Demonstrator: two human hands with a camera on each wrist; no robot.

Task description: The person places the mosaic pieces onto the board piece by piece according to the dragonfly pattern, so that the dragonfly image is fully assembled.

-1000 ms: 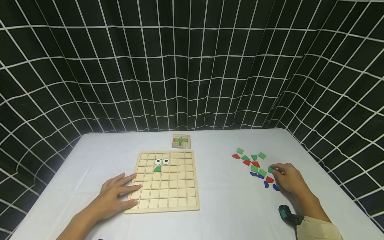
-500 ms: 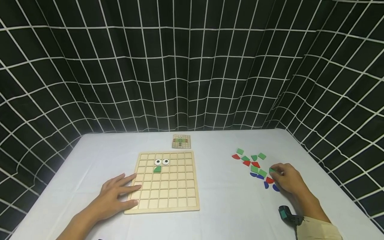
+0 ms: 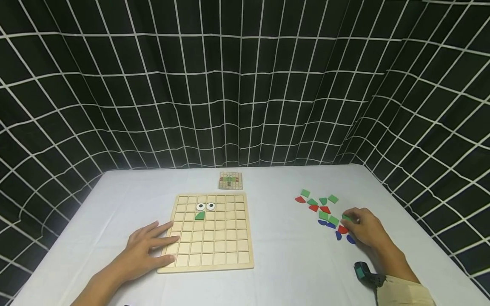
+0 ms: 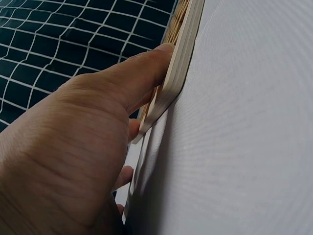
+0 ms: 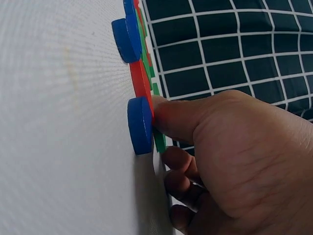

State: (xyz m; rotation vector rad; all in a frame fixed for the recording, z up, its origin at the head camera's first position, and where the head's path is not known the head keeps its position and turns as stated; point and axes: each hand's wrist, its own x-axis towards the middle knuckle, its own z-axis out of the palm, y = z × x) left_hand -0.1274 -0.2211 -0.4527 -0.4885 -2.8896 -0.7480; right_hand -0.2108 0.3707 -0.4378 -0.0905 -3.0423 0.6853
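My left hand (image 3: pixel 143 250) lies with fingers spread over the left edge of a wooden grid board (image 3: pixel 214 247). In the left wrist view the thumb (image 4: pixel 146 68) rests at the board's rim. Two round eye pieces (image 3: pixel 206 206) and a green piece with a curved side (image 3: pixel 200 216) sit in cells near the board's top. Far right, my right hand (image 3: pixel 365 227) pinches a green piece (image 3: pixel 347 218) between thumb and fingers, close over the table. Beside it lie a red quarter-round piece (image 3: pixel 342 229) and a blue half-round piece (image 5: pixel 140 125).
Several loose green, red and blue pieces (image 3: pixel 323 215) are scattered left of the right hand. A small picture card (image 3: pixel 231 180) of a grid pattern lies behind the board. A white cloth covers the table (image 3: pixel 283 255); a dark curtain with white grid lines (image 3: pixel 237 85) hangs behind.
The green piece in the right hand's pinch has shifted and turned slightly, with more of it behind the fingers. My left hand stays in place on the board.
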